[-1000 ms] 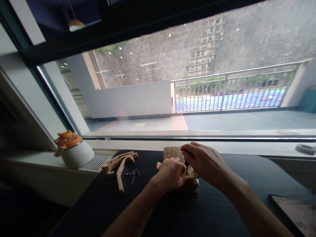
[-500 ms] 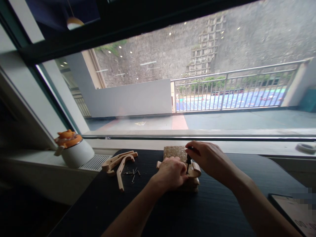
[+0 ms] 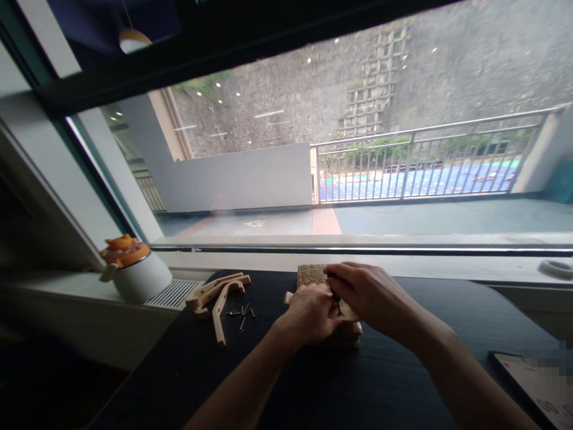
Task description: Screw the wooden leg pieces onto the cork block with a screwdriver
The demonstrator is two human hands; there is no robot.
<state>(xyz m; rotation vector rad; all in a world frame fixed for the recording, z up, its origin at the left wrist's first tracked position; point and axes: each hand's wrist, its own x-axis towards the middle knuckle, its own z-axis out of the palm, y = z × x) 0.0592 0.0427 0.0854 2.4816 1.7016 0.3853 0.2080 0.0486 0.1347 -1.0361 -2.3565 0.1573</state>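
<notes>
My left hand (image 3: 310, 313) is closed over a small wooden piece (image 3: 350, 313) lying against a woven, straw-coloured block (image 3: 312, 273). Its fingers press the wood down, and most of the piece is hidden under them. Just to the right, my right hand (image 3: 367, 295) grips a black screwdriver (image 3: 335, 292), whose tip points down at the wood beside my left fingers. The fingers cover much of the handle. Left of my hands lie curved wooden parts (image 3: 218, 316) with holes in them, and several metal screws (image 3: 242, 318) are scattered next to them.
A dark table (image 3: 192, 373) carries everything at hand. A phone (image 3: 528, 382) lies at its right edge. On the sill at the left stands a white pot with an orange cat-like top (image 3: 141, 278). A white ring-shaped object (image 3: 555, 269) rests on the right sill, below the window.
My right hand has turned and come slightly lower and to the left, tilting over the screwdriver and covering more of the wooden piece. My left hand stays in place.
</notes>
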